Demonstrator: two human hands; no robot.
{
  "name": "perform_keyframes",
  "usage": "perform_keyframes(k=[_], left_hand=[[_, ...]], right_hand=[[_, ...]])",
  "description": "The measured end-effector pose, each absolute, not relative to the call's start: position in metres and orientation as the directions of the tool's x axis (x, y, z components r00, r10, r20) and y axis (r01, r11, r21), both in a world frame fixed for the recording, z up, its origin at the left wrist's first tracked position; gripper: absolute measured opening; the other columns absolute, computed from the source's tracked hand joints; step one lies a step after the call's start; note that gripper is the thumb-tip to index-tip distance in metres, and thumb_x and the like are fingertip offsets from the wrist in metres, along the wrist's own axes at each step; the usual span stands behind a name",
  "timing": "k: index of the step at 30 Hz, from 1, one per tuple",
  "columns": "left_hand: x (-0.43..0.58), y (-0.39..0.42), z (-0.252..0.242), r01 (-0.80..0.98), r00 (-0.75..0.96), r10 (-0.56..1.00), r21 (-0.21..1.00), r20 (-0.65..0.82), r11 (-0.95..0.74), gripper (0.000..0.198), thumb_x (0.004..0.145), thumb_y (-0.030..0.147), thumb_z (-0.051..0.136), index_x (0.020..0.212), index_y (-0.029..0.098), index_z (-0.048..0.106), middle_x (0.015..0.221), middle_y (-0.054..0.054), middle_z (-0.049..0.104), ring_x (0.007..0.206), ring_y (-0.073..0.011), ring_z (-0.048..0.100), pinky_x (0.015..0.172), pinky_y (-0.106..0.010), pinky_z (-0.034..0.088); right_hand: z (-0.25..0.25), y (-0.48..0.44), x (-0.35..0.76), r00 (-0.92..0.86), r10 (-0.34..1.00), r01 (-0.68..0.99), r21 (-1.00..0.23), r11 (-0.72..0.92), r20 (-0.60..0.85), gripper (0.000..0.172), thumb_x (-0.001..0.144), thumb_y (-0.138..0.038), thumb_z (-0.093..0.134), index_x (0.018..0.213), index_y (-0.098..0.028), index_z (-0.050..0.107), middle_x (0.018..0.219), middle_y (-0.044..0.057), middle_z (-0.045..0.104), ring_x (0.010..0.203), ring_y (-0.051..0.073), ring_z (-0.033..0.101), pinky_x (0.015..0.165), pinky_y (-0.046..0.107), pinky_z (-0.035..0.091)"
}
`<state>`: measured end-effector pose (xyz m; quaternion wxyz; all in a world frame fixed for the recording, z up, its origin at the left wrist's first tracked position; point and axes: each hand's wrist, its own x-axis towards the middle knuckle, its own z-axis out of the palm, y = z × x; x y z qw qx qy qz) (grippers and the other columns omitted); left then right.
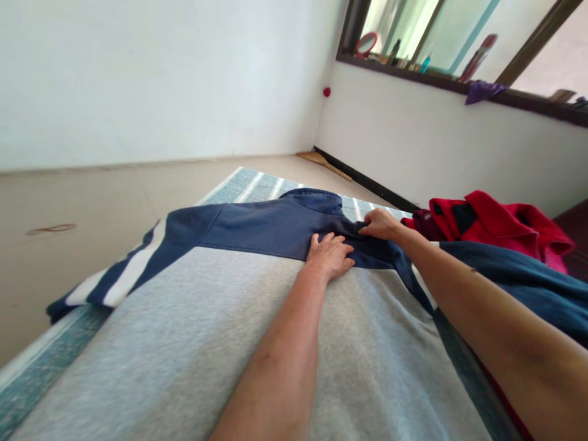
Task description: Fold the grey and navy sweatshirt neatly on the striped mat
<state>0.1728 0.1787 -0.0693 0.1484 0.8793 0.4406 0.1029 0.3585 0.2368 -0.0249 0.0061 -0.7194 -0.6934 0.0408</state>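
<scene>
A grey and navy sweatshirt (193, 331) lies spread flat on a striped mat (257, 187); its left sleeve with white stripes (124, 269) stretches out to the left. My left hand (329, 254) rests flat on the navy shoulder band, fingers stretched out. My right hand (380, 224) sits just to its right with the fingers pinched on the navy fabric near the shoulder seam. The right sleeve runs under my right forearm.
A heap of red clothing (496, 223) lies to the right of the mat. Bare beige floor (68, 202) extends to the left up to a white wall. A window sill (441, 79) high on the right carries several small items.
</scene>
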Motion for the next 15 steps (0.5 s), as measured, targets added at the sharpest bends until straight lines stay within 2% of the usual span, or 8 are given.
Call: perform_keyframes(k=[3, 7, 9, 12, 15], left_hand=[[0.173, 0.179, -0.07, 0.742, 0.584, 0.809, 0.356, 0.074, -0.568, 0.037, 0.086, 0.041, 0.048, 0.118, 0.028, 0.059, 0.141, -0.004, 0.046, 0.134, -0.0278, 0.03, 0.106, -0.058, 0.021], [0.173, 0.178, -0.069, 0.745, 0.565, 0.82, 0.375, 0.086, -0.552, 0.036, 0.083, 0.041, 0.051, 0.115, 0.026, 0.06, 0.14, -0.004, 0.048, 0.131, -0.0259, 0.035, 0.107, -0.055, 0.022], [0.174, 0.178, -0.068, 0.745, 0.551, 0.827, 0.381, 0.112, -0.548, 0.035, 0.082, 0.04, 0.053, 0.112, 0.025, 0.062, 0.135, -0.004, 0.053, 0.127, -0.025, 0.04, 0.107, -0.052, 0.024], [0.174, 0.179, -0.066, 0.756, 0.504, 0.847, 0.389, 0.167, -0.527, 0.031, 0.084, 0.037, 0.051, 0.106, 0.021, 0.064, 0.12, -0.005, 0.063, 0.115, -0.0223, 0.051, 0.104, -0.043, 0.032], [0.174, 0.179, -0.066, 0.799, 0.387, 0.891, 0.396, 0.239, -0.453, 0.027, 0.086, 0.03, 0.047, 0.103, 0.018, 0.064, 0.11, -0.006, 0.067, 0.106, -0.0193, 0.057, 0.096, -0.033, 0.04]], right_hand=[[-0.031, 0.234, 0.363, 0.018, 0.999, 1.0, -0.012, -0.017, 0.033, 0.028, 0.077, -0.039, 0.058, 0.09, -0.017, 0.069, 0.085, 0.006, 0.066, 0.08, 0.019, 0.058, 0.059, 0.024, 0.037], [-0.038, 0.236, 0.37, 0.014, 1.0, 1.0, 0.011, -0.014, -0.022, 0.031, 0.075, -0.044, 0.061, 0.083, -0.016, 0.071, 0.078, 0.007, 0.067, 0.074, 0.019, 0.059, 0.057, 0.024, 0.037], [-0.037, 0.24, 0.366, -0.006, 0.999, 1.0, -0.001, 0.006, -0.045, 0.035, 0.077, -0.047, 0.06, 0.088, -0.016, 0.072, 0.079, 0.006, 0.067, 0.073, 0.018, 0.06, 0.056, 0.023, 0.037], [-0.032, 0.25, 0.354, -0.055, 0.995, 0.998, -0.036, 0.052, -0.087, 0.042, 0.08, -0.054, 0.053, 0.09, -0.018, 0.072, 0.076, 0.004, 0.067, 0.067, 0.015, 0.059, 0.053, 0.022, 0.036], [-0.031, 0.261, 0.338, -0.078, 0.99, 0.996, -0.045, 0.073, -0.118, 0.042, 0.08, -0.055, 0.054, 0.08, -0.018, 0.072, 0.07, 0.002, 0.066, 0.061, 0.013, 0.058, 0.05, 0.022, 0.035]])
